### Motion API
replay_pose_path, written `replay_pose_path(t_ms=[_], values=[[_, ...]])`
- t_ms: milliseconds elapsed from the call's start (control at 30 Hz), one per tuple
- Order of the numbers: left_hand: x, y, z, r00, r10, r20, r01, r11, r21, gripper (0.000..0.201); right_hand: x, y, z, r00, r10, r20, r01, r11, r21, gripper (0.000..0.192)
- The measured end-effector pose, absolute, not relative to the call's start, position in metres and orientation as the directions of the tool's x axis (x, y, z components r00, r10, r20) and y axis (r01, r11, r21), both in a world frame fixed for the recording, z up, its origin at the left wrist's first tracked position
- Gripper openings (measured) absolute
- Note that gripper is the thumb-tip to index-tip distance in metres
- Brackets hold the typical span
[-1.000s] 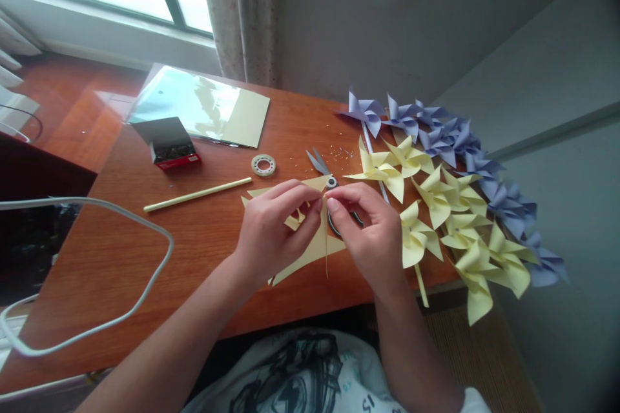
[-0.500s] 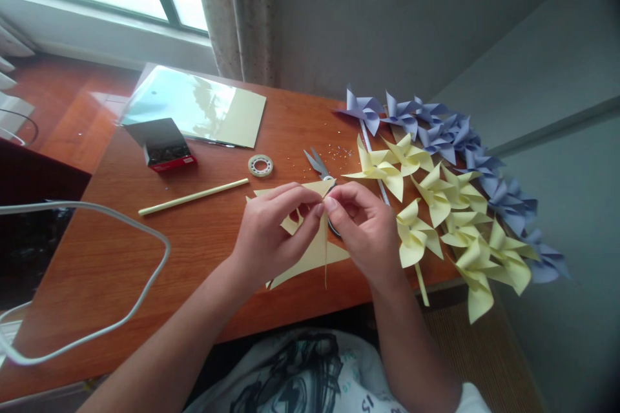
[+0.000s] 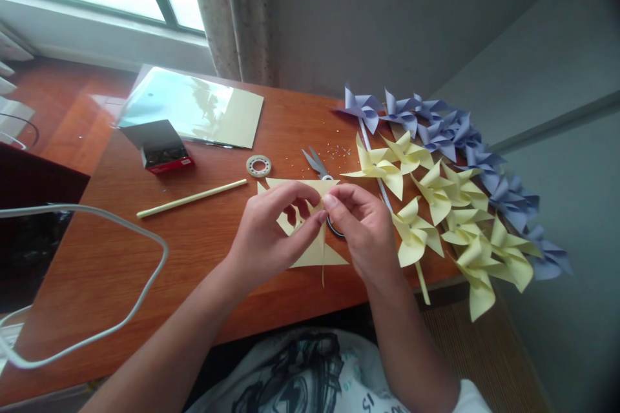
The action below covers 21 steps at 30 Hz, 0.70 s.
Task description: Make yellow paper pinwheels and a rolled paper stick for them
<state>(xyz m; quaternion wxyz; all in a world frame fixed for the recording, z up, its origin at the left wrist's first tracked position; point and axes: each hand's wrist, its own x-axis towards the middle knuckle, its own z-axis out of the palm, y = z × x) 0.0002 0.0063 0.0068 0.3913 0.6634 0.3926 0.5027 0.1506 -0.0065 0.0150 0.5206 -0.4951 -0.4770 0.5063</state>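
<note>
My left hand (image 3: 271,226) and my right hand (image 3: 365,226) meet over the table, thumbs and forefingers pinched together at nearly one point. Between them is a piece of pale yellow paper (image 3: 317,255) with cut, pointed corners, partly hidden by my left hand. A narrow yellow edge or strip of it hangs down below my fingertips; what exactly sits in the pinch is too small to make out. Just behind my right fingers lie scissors (image 3: 316,163) with open blades, their handles partly covered.
Yellow pinwheels (image 3: 414,232) and purple pinwheels (image 3: 438,135) crowd the right side. A rolled yellow paper stick (image 3: 191,199), a tape roll (image 3: 258,166), an open box (image 3: 165,153) and a paper packet (image 3: 194,106) lie leftward. Tiny beads (image 3: 339,151) are scattered near the scissors. A white cable (image 3: 150,284) loops at left.
The yellow paper under my hands has shifted and turned; its lower left corner no longer reaches as far toward me. Both hands stay pinched together, nearly in place.
</note>
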Motion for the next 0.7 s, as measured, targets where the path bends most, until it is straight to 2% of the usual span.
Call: replay_pose_path(t_ms=[367, 433, 500, 567, 633, 700], values=[[-0.002, 0.006, 0.006, 0.187, 0.923, 0.336, 0.226, -0.374, 0.900, 0.005, 0.149, -0.008, 0.014, 0.036, 0.999, -0.005, 0.014, -0.006, -1.000, 0.008], [-0.002, 0.006, 0.005, 0.180, 0.923, 0.339, 0.229, -0.375, 0.898, 0.005, 0.154, -0.007, 0.015, 0.039, 0.999, 0.013, 0.062, 0.011, -0.998, 0.010], [-0.002, 0.006, 0.005, 0.163, 0.925, 0.343, 0.228, -0.373, 0.899, 0.005, 0.162, -0.006, 0.014, 0.065, 0.996, 0.058, 0.182, 0.046, -0.982, 0.012], [-0.002, 0.006, 0.005, 0.145, 0.929, 0.341, 0.226, -0.367, 0.902, 0.005, 0.172, -0.004, 0.010, 0.088, 0.987, 0.137, 0.410, 0.090, -0.908, 0.015], [-0.002, 0.006, 0.005, 0.134, 0.934, 0.331, 0.225, -0.354, 0.908, 0.006, 0.182, -0.003, 0.001, 0.063, 0.972, 0.225, 0.697, 0.119, -0.707, 0.015], [-0.002, 0.006, 0.005, 0.131, 0.940, 0.316, 0.223, -0.339, 0.914, 0.006, 0.189, -0.003, -0.009, 0.011, 0.967, 0.254, 0.858, 0.121, -0.499, 0.019]])
